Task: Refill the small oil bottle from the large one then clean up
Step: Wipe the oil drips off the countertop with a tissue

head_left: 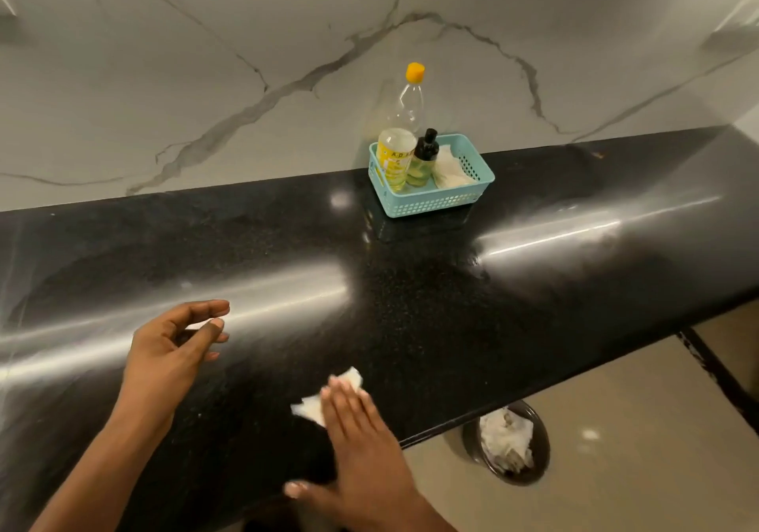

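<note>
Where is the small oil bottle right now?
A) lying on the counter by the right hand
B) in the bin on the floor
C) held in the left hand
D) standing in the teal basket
D: the small black-capped oil bottle stands upright in the teal basket, between the large yellow-capped oil bottle and a crumpled tissue; the left hand holds nothing, and the right hand presses a white wipe on the black counter.

L hand [176,338]: fingers loosely curled, pointing 3 o'clock, holds nothing | R hand [361,441]: palm down, fingers straight twd 11 o'clock, thumb out at 9
</note>
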Action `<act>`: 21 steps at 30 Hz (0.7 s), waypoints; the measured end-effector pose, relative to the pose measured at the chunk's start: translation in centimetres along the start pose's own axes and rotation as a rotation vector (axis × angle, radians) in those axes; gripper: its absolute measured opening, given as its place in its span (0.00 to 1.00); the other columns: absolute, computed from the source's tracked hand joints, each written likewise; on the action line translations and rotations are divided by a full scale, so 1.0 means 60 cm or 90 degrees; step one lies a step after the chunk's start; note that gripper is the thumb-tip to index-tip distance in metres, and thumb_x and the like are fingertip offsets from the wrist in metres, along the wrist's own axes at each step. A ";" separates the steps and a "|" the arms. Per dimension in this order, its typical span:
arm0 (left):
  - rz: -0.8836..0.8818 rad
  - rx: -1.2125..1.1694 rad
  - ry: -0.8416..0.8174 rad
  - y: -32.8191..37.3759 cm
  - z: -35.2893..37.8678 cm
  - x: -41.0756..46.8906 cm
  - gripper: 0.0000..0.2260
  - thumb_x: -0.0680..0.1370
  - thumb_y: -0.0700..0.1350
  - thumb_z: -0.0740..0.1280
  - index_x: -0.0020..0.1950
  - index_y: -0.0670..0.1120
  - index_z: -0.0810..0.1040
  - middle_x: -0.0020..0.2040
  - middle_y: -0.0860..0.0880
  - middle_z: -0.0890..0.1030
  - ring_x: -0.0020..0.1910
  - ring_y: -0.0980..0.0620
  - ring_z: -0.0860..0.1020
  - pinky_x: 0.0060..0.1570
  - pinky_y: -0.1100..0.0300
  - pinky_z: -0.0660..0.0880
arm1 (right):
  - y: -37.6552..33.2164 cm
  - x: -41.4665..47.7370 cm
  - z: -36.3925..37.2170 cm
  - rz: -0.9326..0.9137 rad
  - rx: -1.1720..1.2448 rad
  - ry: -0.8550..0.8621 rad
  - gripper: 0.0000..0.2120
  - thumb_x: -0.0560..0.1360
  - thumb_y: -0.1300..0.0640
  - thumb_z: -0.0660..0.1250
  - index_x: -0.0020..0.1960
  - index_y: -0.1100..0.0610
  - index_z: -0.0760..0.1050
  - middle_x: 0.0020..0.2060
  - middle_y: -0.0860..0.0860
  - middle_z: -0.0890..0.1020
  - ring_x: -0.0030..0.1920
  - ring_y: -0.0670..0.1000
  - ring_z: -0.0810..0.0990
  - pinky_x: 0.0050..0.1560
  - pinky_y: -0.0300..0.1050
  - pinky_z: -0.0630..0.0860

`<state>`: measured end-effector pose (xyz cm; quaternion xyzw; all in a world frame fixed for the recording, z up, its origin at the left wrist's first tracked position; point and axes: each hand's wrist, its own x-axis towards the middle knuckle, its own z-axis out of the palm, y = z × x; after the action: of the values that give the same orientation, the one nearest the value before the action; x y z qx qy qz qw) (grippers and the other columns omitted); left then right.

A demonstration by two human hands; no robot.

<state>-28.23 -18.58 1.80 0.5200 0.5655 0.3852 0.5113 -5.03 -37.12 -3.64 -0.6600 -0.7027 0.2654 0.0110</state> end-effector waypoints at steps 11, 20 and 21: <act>-0.012 0.015 0.000 -0.008 0.036 0.002 0.12 0.82 0.37 0.71 0.60 0.52 0.86 0.59 0.52 0.88 0.54 0.45 0.87 0.55 0.45 0.84 | 0.397 0.133 -0.234 0.545 0.050 0.131 0.65 0.68 0.14 0.35 0.84 0.66 0.41 0.85 0.63 0.45 0.85 0.59 0.42 0.84 0.59 0.44; 0.024 -0.004 -0.006 0.031 0.100 0.032 0.12 0.82 0.35 0.70 0.59 0.49 0.86 0.55 0.55 0.89 0.47 0.54 0.88 0.41 0.66 0.84 | -0.021 0.183 -0.056 -0.128 -0.011 -0.016 0.57 0.75 0.20 0.55 0.85 0.60 0.41 0.85 0.58 0.43 0.85 0.55 0.38 0.84 0.57 0.43; 0.023 -0.011 -0.011 0.033 0.105 0.039 0.12 0.82 0.36 0.70 0.59 0.50 0.86 0.56 0.55 0.88 0.48 0.54 0.88 0.42 0.64 0.85 | -0.007 0.141 -0.048 -0.154 -0.021 -0.028 0.56 0.76 0.21 0.55 0.85 0.58 0.40 0.86 0.55 0.41 0.85 0.51 0.36 0.84 0.56 0.43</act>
<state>-21.53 -16.58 2.17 0.5289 0.5485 0.3945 0.5136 -5.47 -28.21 -3.82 -0.5648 -0.7813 0.2651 0.0168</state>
